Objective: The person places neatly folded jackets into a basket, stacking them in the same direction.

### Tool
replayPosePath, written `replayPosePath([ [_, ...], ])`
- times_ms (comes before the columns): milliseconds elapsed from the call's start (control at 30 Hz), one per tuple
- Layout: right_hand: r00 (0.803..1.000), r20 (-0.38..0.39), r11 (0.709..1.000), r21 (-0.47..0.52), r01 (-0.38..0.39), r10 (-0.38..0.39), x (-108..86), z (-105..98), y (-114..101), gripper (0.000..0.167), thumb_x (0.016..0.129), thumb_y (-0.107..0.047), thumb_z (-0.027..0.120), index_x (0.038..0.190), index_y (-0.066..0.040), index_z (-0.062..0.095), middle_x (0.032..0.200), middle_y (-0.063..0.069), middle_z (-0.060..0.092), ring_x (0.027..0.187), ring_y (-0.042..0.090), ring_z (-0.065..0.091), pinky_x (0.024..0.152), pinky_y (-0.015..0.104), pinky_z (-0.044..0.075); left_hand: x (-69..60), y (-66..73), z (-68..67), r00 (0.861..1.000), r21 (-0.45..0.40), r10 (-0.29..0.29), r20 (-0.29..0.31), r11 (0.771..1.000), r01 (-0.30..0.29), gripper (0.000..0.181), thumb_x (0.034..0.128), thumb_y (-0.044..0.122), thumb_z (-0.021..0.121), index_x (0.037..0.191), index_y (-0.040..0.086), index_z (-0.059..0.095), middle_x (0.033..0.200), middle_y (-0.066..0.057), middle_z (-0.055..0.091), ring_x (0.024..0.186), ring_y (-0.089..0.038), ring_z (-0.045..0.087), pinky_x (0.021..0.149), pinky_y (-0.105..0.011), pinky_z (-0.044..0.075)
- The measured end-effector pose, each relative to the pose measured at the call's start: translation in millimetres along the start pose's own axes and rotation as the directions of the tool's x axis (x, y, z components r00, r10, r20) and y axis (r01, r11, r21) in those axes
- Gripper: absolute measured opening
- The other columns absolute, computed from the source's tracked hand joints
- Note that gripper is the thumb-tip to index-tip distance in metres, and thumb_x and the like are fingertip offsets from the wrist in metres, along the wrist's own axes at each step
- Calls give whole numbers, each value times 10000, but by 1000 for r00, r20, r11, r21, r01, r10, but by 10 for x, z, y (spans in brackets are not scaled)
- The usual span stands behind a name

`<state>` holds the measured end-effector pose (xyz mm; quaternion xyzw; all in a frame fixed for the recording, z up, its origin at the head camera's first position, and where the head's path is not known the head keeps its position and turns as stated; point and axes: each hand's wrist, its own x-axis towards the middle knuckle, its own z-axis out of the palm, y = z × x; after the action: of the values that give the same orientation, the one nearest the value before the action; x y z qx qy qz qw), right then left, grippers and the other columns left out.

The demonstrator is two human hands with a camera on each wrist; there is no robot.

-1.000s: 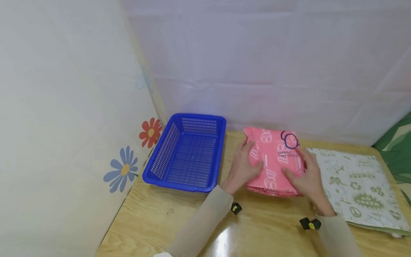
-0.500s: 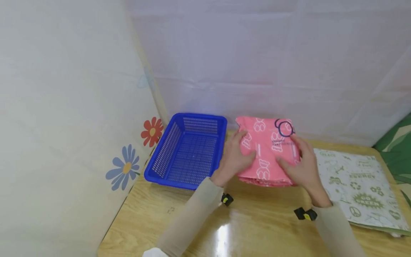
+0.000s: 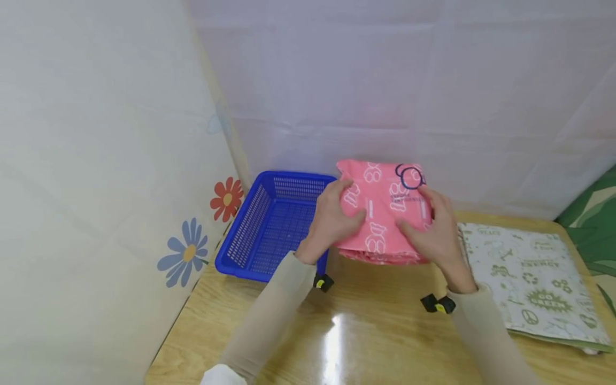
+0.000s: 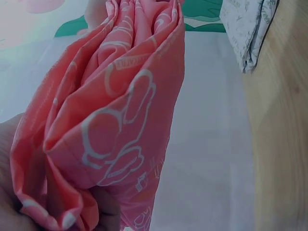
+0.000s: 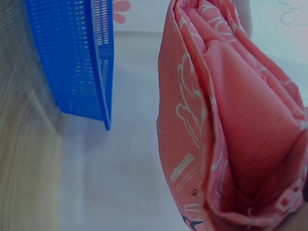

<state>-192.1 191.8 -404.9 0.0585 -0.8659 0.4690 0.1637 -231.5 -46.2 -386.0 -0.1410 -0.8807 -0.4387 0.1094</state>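
A folded pink cloth [image 3: 385,214] with white and dark blue line prints is held up off the table between both hands. My left hand [image 3: 332,216] grips its left edge, thumb on top; the fingers beneath are partly hidden. On the opposite edge, my right hand [image 3: 435,232] holds it the same way. Both wrist views show the cloth's loose layers [image 4: 110,106] bunched together, with open folds [image 5: 250,120] facing the right wrist camera. Just left of the cloth stands a blue plastic basket [image 3: 269,275], its right side covered by my left hand and the cloth.
A folded white cloth [image 3: 529,278] with green prints lies at the right of the wooden table [image 3: 385,331]. Behind the table hangs a pale sheet [image 3: 313,80]. A left-hand sheet [image 3: 96,160] with printed flowers stands close beside the basket.
Both hands have carried the pink cloth up and to the left, toward the basket. The cloth and left hand now overlap the basket's right rim in the head view.
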Motion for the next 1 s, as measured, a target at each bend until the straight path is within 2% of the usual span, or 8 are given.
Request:
replayPosePath([
  [267,999,27,999,29,-19,18,131,136,-200,913,870,-201,859,1639,-88,380,1578,244,399,1318,426,493,1101,658,487,75,-47,-284,1000,15,-6,0,1000,6,765,821,230,842,1503,39,551,1439,-148,623,1235,-300,619,1085,-463,553],
  [567,998,63,996,93,-3,-2,208,358,-331,880,845,-145,847,1611,-40,427,1589,249,387,1353,430,467,1157,650,433,90,-187,-571,999,44,-47,18,998,46,777,829,230,838,1526,53,544,1471,-165,618,1287,-329,611,1130,-483,520],
  [1000,993,112,986,165,22,-41,274,677,-556,903,837,-117,820,1632,-26,402,1586,278,374,1322,429,484,1131,609,476,106,-388,-994,993,115,-118,16,987,115,789,826,282,861,1539,146,556,1496,-153,621,1324,-343,602,1135,-521,505],
])
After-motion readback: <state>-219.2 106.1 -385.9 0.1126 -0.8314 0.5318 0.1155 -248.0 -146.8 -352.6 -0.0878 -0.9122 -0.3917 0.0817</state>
